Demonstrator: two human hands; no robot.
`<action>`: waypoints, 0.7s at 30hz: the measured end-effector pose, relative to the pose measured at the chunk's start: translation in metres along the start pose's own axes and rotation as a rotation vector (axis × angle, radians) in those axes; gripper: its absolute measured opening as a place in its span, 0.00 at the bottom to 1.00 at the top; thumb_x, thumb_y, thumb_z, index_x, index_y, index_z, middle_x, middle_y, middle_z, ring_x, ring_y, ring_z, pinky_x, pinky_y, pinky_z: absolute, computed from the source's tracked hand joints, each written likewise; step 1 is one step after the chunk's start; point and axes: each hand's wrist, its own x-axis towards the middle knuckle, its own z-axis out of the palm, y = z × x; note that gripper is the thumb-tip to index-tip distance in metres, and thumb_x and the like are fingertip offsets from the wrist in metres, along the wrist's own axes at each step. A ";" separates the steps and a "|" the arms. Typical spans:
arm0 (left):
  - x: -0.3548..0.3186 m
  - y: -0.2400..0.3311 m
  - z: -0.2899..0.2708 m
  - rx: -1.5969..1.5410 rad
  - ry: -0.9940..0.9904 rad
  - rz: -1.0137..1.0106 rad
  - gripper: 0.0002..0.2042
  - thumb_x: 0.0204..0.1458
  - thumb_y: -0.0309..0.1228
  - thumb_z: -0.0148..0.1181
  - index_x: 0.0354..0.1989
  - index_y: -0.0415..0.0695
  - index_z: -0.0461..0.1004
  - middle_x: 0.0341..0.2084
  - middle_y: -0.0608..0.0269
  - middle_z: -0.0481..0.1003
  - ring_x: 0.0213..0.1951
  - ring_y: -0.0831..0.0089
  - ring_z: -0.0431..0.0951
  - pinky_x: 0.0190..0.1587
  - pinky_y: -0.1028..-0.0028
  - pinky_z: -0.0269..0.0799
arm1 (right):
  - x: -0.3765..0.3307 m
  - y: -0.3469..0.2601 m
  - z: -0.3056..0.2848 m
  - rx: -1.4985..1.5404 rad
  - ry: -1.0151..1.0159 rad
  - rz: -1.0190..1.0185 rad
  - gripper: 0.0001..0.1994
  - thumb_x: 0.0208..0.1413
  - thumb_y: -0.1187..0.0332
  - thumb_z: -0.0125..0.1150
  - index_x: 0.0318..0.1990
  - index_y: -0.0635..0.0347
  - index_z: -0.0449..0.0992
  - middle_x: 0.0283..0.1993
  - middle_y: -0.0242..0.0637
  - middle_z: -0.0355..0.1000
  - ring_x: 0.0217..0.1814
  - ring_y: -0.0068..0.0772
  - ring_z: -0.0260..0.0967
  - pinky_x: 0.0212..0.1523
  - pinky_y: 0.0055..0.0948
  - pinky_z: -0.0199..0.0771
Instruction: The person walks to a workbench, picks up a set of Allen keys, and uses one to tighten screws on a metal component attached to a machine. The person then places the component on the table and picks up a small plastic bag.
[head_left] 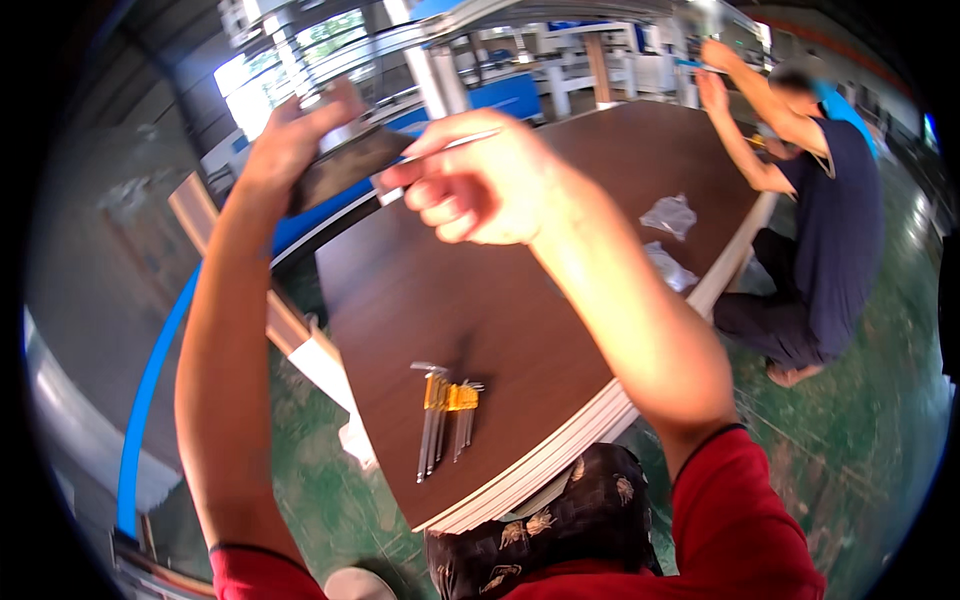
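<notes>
Raised at the upper left, my left hand (pixel 295 145) is closed round a dark, blocky machine part (pixel 350 168) under a machine's frame. My right hand (pixel 490 185) pinches a thin metal hex key (pixel 393 196); its short end lies close to the dark part. Whether the key's tip sits in the part cannot be made out, as that area is blurred. Below my hands, two sets of hex keys in yellow holders (pixel 450 396) lie on the brown top of a stack of boards (pixel 530 320).
Two clear plastic bags (pixel 668 216) lie toward the right of the boards. A co-worker in dark clothes (pixel 840 230) crouches at the right side, arms raised to the machine. A blue rail (pixel 160 385) and a wooden strip (pixel 193 210) are at left. Green floor (pixel 800 440) surrounds the stack.
</notes>
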 end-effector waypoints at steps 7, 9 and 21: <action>-0.003 0.003 0.006 -0.094 -0.087 -0.063 0.29 0.44 0.39 0.71 0.52 0.36 0.71 0.46 0.51 0.75 0.47 0.66 0.76 0.53 0.70 0.70 | 0.010 0.022 0.006 0.375 -0.096 -0.128 0.06 0.52 0.73 0.53 0.31 0.68 0.68 0.20 0.31 0.62 0.16 0.20 0.54 0.14 0.17 0.54; -0.003 0.003 0.006 -0.089 -0.086 -0.025 0.26 0.46 0.38 0.69 0.50 0.36 0.72 0.45 0.52 0.76 0.46 0.67 0.77 0.52 0.70 0.72 | 0.011 0.028 0.010 0.332 -0.060 -0.192 0.05 0.52 0.73 0.52 0.30 0.67 0.67 0.20 0.31 0.62 0.16 0.19 0.53 0.14 0.18 0.53; -0.007 0.007 0.015 0.090 0.059 -0.050 0.23 0.49 0.40 0.66 0.47 0.34 0.74 0.35 0.53 0.78 0.31 0.69 0.80 0.36 0.71 0.78 | 0.034 0.072 0.079 0.183 0.143 -0.302 0.08 0.52 0.73 0.48 0.24 0.59 0.59 0.19 0.34 0.58 0.15 0.26 0.50 0.16 0.25 0.50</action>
